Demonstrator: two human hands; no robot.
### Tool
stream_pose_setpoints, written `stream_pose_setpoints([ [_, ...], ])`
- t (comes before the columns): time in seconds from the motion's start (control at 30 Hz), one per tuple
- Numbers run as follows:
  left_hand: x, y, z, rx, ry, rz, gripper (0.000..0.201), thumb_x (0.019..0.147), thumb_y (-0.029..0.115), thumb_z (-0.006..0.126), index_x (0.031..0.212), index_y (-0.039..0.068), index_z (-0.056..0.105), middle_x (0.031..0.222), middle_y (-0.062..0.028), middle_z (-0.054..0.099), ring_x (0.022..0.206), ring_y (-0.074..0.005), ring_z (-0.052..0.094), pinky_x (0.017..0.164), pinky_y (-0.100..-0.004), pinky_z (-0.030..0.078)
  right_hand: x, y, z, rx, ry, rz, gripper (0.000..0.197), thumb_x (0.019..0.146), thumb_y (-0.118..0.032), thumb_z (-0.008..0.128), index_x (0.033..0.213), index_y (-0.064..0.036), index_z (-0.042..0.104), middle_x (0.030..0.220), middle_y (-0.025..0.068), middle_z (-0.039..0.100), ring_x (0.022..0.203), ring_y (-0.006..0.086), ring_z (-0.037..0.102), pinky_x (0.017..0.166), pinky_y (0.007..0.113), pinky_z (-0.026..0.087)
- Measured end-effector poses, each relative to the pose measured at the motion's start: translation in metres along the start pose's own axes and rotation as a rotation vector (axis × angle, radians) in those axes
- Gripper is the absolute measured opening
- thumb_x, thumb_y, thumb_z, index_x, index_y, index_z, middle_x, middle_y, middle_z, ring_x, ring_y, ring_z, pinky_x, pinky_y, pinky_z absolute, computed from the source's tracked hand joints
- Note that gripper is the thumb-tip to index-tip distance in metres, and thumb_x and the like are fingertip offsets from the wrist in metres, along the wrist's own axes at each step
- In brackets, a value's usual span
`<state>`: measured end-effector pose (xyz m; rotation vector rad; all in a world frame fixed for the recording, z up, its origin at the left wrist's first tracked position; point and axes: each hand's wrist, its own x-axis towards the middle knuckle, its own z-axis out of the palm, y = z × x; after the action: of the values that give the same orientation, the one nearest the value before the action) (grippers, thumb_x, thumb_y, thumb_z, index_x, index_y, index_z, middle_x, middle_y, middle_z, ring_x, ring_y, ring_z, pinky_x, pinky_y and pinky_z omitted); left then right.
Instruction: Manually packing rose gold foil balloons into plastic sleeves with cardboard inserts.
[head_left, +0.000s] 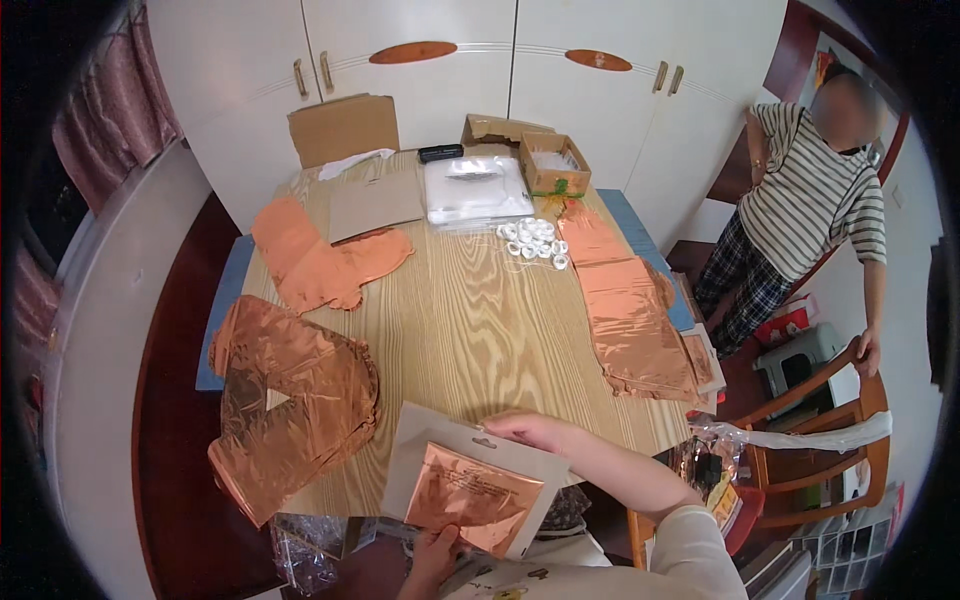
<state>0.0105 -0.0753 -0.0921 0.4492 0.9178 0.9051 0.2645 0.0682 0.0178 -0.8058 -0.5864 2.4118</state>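
Observation:
A grey backing card (408,455) with a hang hole lies tilted over the table's near edge, close to my body. On it is a folded copper-coloured foil balloon (470,490) with small print. My left hand (437,550) grips the lower edge, thumb over the foil. Along the upper edge, my right hand (525,427) holds the card, with some fingers hidden behind it. Left of the card, flat copper foil balloons (300,385) are piled, overhanging the table edge. More flat foil (330,265) lies beyond them, and another stack (635,320) lies along the right side.
White ribbon coils (530,240), a stack of clear plastic bags (475,195), a small cardboard box (555,178) and a black object (440,153) sit at the far side of the wooden table (470,320). A person (810,200) stands at right, one hand on a wooden chair (870,440).

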Motion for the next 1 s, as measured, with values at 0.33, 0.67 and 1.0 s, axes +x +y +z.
stream_pose_setpoints([
  [0.33,-0.004,-0.002,0.002,0.282,0.095,0.225,0.021,0.093,0.008,0.058,0.112,0.000,0.064,0.093,-0.0057,0.068,0.085,-0.0134,0.062,0.078,-0.0265,0.050,-0.013,-0.027,0.016,-1.563,0.454,-0.488,0.030,0.086,-0.030,0.069,0.090,-0.0023,0.057,0.082,0.0099,0.063,0.072,0.0267,0.062,0.066,0.036,0.050],
  [0.67,-0.012,0.014,0.025,0.194,0.085,0.117,0.018,0.093,0.004,0.055,0.107,-0.004,0.062,0.098,-0.0085,0.067,0.086,-0.0155,0.063,0.079,-0.0298,0.051,-0.009,-0.004,0.026,-1.837,0.638,-0.644,0.025,0.083,-0.022,0.063,0.100,-0.0031,0.063,0.086,0.0149,0.066,0.084,0.0330,0.066,0.075,0.042,0.054],
  [1.0,-0.010,0.010,0.023,0.065,0.041,0.019,0.017,0.097,0.006,0.052,0.103,-0.008,0.061,0.092,-0.0137,0.068,0.083,-0.0220,0.070,0.073,-0.0311,0.058,0.006,-0.008,-0.004,-1.431,0.533,-0.621,0.018,0.083,-0.011,0.064,0.098,-0.0023,0.065,0.086,0.0154,0.066,0.078,0.0311,0.066,0.071,0.039,0.053],
])
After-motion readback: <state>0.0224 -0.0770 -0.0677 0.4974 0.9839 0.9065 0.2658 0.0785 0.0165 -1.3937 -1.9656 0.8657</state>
